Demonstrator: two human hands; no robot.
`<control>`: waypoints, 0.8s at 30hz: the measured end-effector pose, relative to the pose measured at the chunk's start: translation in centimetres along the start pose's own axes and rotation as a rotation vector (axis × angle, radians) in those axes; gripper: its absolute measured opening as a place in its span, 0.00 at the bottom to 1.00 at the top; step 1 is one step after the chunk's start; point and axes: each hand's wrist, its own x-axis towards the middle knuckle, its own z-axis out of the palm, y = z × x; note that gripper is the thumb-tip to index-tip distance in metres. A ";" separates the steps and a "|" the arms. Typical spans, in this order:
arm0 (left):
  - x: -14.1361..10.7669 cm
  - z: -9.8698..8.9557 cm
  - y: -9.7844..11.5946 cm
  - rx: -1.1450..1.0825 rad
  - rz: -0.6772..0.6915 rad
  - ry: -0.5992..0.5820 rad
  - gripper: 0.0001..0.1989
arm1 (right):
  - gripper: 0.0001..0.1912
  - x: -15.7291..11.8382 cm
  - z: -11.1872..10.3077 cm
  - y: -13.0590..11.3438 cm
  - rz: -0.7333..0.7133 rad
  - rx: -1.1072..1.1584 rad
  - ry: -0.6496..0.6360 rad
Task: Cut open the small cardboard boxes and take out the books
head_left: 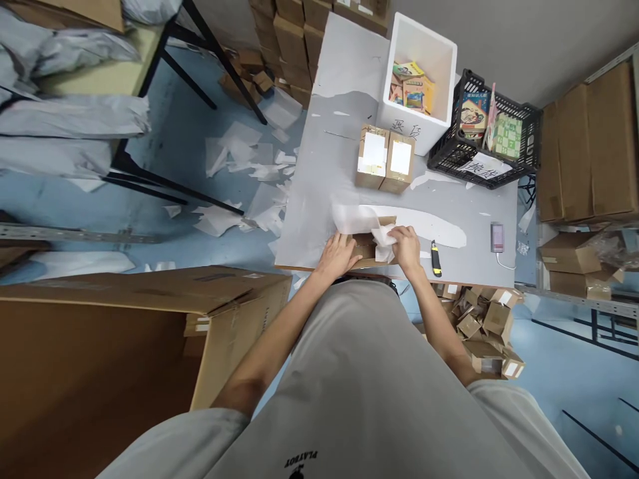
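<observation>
An opened cardboard box lies at the near edge of the grey table, directly in front of me. My left hand rests on the box's left side, its fingers stretched out and apart. Crumpled white paper is pinched in my right hand over the box's right part. A translucent white sheet stands up, blurred, behind the box. What lies inside the box is mostly hidden. To the right of my right hand is a yellow and black box cutter.
Two small closed cartons stand before a white foam bin of booklets. A black crate with books sits at the back right, and a small device lies on the right. A large open carton stands left; paper scraps litter the floor.
</observation>
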 end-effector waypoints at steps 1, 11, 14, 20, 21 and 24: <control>-0.5 -0.2 -0.1 -0.018 -0.013 0.045 0.16 | 0.28 0.0 -0.2 -0.2 -0.002 -0.046 0.000; -2.3 -1.4 -1.7 -0.135 -0.254 0.095 0.17 | 0.20 3.2 3.7 -7.0 -0.273 -0.305 -0.474; -2.4 -1.6 -1.7 -0.138 -0.268 0.114 0.19 | 0.20 5.0 5.7 -8.4 -0.270 -0.291 -0.518; -3.2 -1.6 -1.8 -0.178 -0.285 0.153 0.20 | 0.28 5.7 7.5 -8.4 -0.268 -0.241 -0.581; -3.4 -1.6 -1.9 -0.185 -0.289 0.157 0.20 | 0.28 5.3 7.3 -8.0 -0.280 -0.230 -0.579; -3.6 -1.7 -2.4 -0.219 -0.304 0.188 0.19 | 0.26 3.8 5.9 -6.6 -0.292 -0.195 -0.504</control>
